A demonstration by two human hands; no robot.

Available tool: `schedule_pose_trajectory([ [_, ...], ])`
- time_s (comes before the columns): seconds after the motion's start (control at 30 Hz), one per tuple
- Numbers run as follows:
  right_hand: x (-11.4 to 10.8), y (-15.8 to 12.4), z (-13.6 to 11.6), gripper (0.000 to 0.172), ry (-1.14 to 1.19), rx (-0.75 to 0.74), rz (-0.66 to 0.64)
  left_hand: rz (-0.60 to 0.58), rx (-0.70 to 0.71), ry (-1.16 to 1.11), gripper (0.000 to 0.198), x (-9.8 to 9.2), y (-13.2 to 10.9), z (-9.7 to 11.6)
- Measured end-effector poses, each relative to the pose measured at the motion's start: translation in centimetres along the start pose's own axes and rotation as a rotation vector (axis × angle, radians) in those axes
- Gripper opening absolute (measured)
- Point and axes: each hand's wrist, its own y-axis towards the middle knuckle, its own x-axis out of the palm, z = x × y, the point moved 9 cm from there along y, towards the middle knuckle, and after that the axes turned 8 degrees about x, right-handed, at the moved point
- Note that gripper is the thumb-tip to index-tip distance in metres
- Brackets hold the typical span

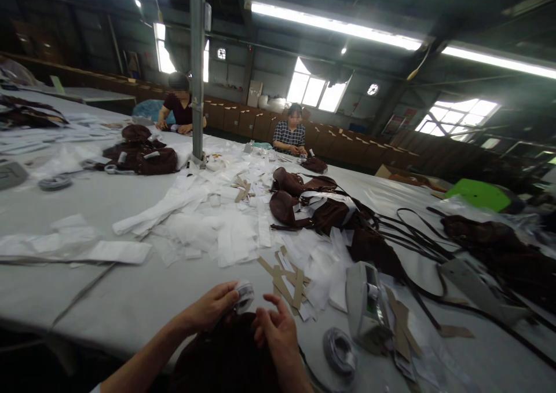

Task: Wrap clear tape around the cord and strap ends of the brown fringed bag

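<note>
Pinching a small, whitish, translucent roll (244, 298) between thumb and fingers, the person's left hand (217, 304) was closed on it above the near side of a long, pale grey worktable (39, 297). The right hand (278, 330) stood apart from the left, just to the right of the roll, its index finger stretched out and its other fingers bent; whether those bent fingers gripped anything could not be told. Below and between the two hands was a dark brown, soft-looking item (226, 358), cut off by the bottom of the view.

To the right of the right hand, a thick grey ring-shaped roll (332, 348) lay on the tabletop, near a boxy grey device (360, 300). Ahead of the hands, flat beige strips (297, 288) lay crossed over one another beside thin white sheets (234, 236). Beyond them rested a pile of dark brown bags (330, 214) with long straps. Farther off rose a grey metal post (197, 62), with a co-worker in a dark red top (181, 113) to its left and a co-worker in a checked shirt (289, 133) to its right.
</note>
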Motion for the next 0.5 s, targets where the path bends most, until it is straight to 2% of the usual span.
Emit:
schedule_pose_trajectory([
  [0.07, -0.8, -0.9, -4.2, 0.051, -0.313, -0.284, 0.040, -0.109, 0.002, -0.008, 0.039, 0.5, -0.1, 0.3],
  [0.1, -0.3, -1.5, -5.8, 0.052, -0.445, -0.385, -0.005, -0.167, 0.009, -0.003, 0.039, 0.9, -0.2, 0.5],
  [0.17, 1.6, -2.5, -7.5, 0.047, -0.644, -0.483, -0.185, -0.253, 0.010, 0.007, 0.040, 1.6, -0.4, 0.6],
  [0.23, 3.3, -3.3, -8.0, 0.042, -0.750, -0.507, -0.341, -0.303, -0.008, 0.000, 0.041, 2.1, -0.6, 0.4],
  [0.27, 3.9, -3.6, -8.0, 0.042, -0.783, -0.511, -0.378, -0.319, -0.017, -0.006, 0.043, 2.2, -0.7, 0.3],
  [0.37, 4.9, -4.0, -7.5, 0.048, -0.857, -0.503, -0.397, -0.345, -0.050, 0.001, 0.045, 2.5, -1.1, 0.2],
  [0.5, 5.0, -4.1, -6.4, 0.044, -0.879, -0.458, -0.355, -0.370, -0.086, 0.034, 0.041, 2.9, -1.3, 0.2],
])
